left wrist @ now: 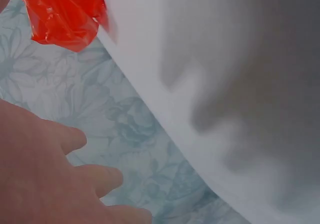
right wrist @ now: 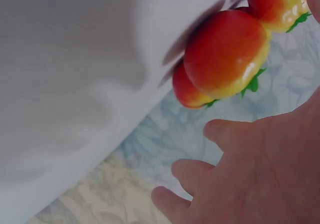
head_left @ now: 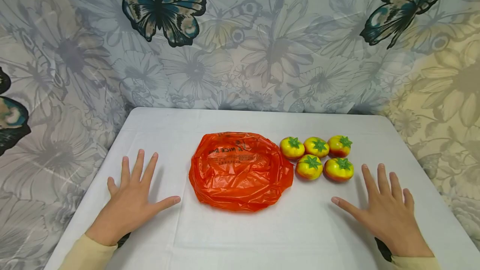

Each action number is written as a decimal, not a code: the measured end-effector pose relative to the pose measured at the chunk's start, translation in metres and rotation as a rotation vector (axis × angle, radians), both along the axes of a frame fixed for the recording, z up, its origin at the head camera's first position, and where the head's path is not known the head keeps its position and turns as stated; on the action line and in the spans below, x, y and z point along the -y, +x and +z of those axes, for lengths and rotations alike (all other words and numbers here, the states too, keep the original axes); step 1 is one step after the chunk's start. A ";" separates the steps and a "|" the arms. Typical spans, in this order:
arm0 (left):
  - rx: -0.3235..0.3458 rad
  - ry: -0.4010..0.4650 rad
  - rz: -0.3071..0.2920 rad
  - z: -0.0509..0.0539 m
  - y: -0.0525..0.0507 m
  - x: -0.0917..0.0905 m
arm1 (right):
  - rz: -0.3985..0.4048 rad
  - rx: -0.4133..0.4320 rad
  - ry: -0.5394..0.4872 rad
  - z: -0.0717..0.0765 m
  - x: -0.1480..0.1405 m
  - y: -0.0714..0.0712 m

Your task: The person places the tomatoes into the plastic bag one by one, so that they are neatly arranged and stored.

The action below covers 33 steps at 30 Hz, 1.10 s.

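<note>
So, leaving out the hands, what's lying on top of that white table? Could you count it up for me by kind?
Red plastic bag: 1
Red-and-yellow tomato-like fruits with green tops: 5
Total: 6

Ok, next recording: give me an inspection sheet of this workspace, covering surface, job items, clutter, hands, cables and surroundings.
Surface: white table, faint creases.
Job items: red bag, crumpled, with dark print; five red-and-yellow fruits to its right, three in the far row, two in the near.
Clutter: nothing seen.
Hands: left hand left of the bag, right hand nearest the fruits; both spread, holding nothing.
Cables: nothing seen.
Surroundings: backdrop printed with flowers and butterflies.
</note>
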State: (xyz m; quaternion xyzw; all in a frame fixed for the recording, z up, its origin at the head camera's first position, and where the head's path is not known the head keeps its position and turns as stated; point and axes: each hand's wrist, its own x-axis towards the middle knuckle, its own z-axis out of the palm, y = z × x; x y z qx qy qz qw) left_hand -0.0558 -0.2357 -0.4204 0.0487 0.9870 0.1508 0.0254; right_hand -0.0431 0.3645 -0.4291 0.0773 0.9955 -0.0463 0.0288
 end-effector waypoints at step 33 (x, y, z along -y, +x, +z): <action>0.088 0.213 -0.121 0.016 -0.046 -0.089 | 0.145 -0.114 -0.028 0.022 0.033 -0.041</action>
